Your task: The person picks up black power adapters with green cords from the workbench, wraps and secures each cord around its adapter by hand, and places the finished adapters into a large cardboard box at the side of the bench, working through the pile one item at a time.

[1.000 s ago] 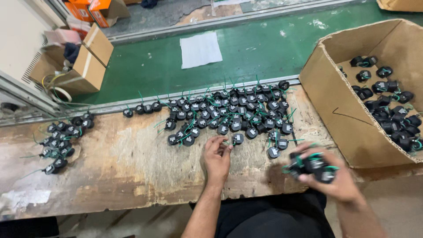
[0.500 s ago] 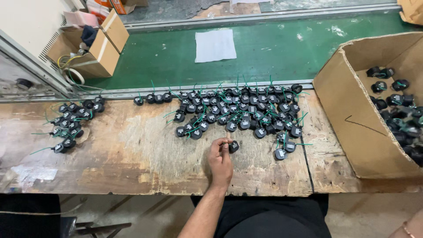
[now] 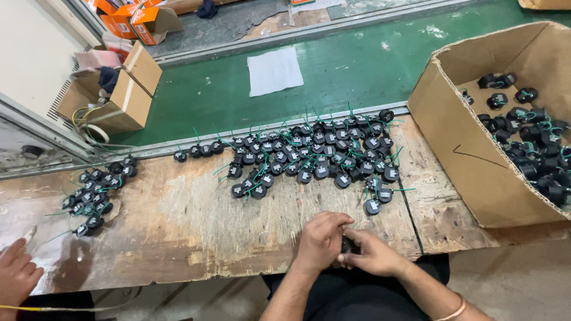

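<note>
At the near edge of the worn wooden surface (image 3: 178,232), I see my left hand (image 3: 321,239) and right hand (image 3: 372,254) pressed together, both pinching one small black part (image 3: 345,244) between their fingertips. Just beyond them a heap of black parts with green wires (image 3: 309,157) spreads across the boards, and an open cardboard box (image 3: 470,148) holding more stands at the right. Another person's hand (image 3: 15,273) rests at the far left edge.
</note>
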